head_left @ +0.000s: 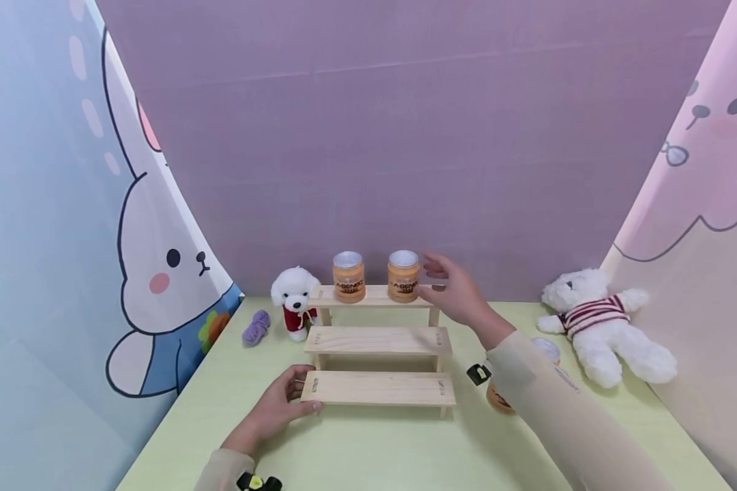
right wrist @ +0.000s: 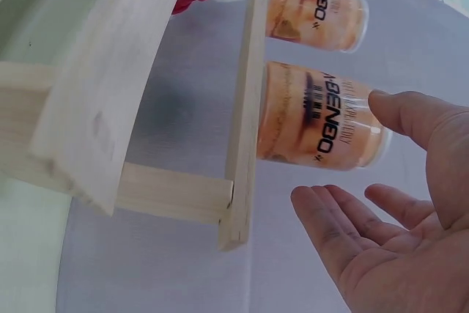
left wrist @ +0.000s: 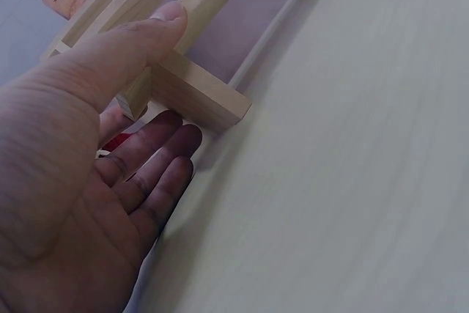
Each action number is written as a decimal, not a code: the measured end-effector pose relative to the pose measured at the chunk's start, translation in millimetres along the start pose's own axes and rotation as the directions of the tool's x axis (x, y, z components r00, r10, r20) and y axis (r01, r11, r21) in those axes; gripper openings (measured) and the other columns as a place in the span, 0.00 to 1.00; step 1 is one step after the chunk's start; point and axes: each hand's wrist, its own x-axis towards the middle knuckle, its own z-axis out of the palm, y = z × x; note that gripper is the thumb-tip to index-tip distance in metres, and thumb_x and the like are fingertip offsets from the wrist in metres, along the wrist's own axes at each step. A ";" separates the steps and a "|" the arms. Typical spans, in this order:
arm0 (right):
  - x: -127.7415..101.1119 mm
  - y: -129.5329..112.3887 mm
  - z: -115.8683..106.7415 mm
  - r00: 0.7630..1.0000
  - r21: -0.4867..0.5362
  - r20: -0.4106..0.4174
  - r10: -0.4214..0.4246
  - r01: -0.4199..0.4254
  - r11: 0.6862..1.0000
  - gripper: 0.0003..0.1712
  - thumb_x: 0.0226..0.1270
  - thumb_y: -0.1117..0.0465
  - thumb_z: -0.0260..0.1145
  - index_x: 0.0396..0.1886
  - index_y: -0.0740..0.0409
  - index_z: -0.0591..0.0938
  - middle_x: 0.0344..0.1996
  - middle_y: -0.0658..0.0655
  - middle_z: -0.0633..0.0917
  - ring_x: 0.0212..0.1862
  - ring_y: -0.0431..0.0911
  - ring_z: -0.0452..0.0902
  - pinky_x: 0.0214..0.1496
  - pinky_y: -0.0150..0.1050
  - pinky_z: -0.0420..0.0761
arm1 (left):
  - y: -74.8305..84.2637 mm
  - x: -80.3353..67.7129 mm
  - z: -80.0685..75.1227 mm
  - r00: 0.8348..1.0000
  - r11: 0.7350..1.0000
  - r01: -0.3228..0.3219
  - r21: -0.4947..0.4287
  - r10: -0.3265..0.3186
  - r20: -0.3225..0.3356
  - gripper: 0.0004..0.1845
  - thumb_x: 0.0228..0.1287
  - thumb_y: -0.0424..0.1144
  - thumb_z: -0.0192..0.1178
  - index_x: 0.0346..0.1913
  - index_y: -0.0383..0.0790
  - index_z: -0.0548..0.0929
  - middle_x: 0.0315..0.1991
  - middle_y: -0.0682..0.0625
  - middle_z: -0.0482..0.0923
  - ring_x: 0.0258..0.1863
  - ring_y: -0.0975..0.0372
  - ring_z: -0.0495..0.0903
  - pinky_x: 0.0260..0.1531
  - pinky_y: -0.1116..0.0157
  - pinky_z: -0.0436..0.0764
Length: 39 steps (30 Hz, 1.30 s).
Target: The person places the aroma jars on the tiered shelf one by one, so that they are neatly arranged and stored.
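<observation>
A three-step wooden stand stands on the table. My left hand holds the left end of its lowest step, thumb on top and fingers at the side and below. On the top step are two upright orange cans with silver tops: a left can and a right can. Beside the right can, my right hand has its fingers spread and relaxed. In the right wrist view the thumb overlaps the right can near its top; whether it touches cannot be told. The other fingers are apart from it.
A white toy dog and a purple yarn bundle are left of the stand. A white teddy bear leans at the right. A silver top and an orange can part show around the right sleeve.
</observation>
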 end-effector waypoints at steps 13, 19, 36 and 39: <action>-50.2 6.3 -24.8 0.999 -0.042 -0.001 -0.049 0.049 0.998 0.42 0.70 0.55 0.75 0.79 0.53 0.67 0.71 0.60 0.76 0.69 0.59 0.74 0.69 0.57 0.75 | -1.4 0.4 -1.0 1.000 1.000 0.017 -0.009 -0.017 0.004 0.40 0.58 0.43 0.80 0.71 0.43 0.72 0.59 0.46 0.79 0.56 0.54 0.80 0.59 0.58 0.77; -74.8 13.2 -33.3 0.998 -0.082 -0.020 -0.063 0.061 0.995 0.41 0.70 0.58 0.75 0.78 0.55 0.68 0.71 0.61 0.76 0.70 0.57 0.73 0.67 0.56 0.77 | -3.5 0.9 -1.3 1.000 1.000 -0.001 -0.020 0.001 0.008 0.40 0.58 0.41 0.80 0.71 0.42 0.72 0.58 0.45 0.79 0.56 0.54 0.80 0.59 0.57 0.77; -138.3 34.7 -44.6 0.994 -0.121 -0.075 -0.085 0.076 0.990 0.35 0.70 0.56 0.76 0.72 0.58 0.74 0.66 0.60 0.80 0.65 0.57 0.78 0.61 0.47 0.82 | -4.0 1.6 -0.7 1.000 1.000 -0.005 -0.011 0.005 0.000 0.40 0.58 0.43 0.80 0.71 0.42 0.72 0.58 0.45 0.80 0.57 0.54 0.79 0.62 0.54 0.75; -148.7 39.8 -45.8 0.991 -0.113 -0.100 -0.086 0.075 0.991 0.34 0.68 0.57 0.77 0.71 0.57 0.76 0.66 0.60 0.81 0.61 0.56 0.81 0.57 0.38 0.83 | -5.3 1.5 -0.5 1.000 1.000 -0.009 -0.015 0.009 0.001 0.40 0.58 0.42 0.80 0.70 0.42 0.72 0.58 0.45 0.80 0.57 0.54 0.79 0.62 0.54 0.75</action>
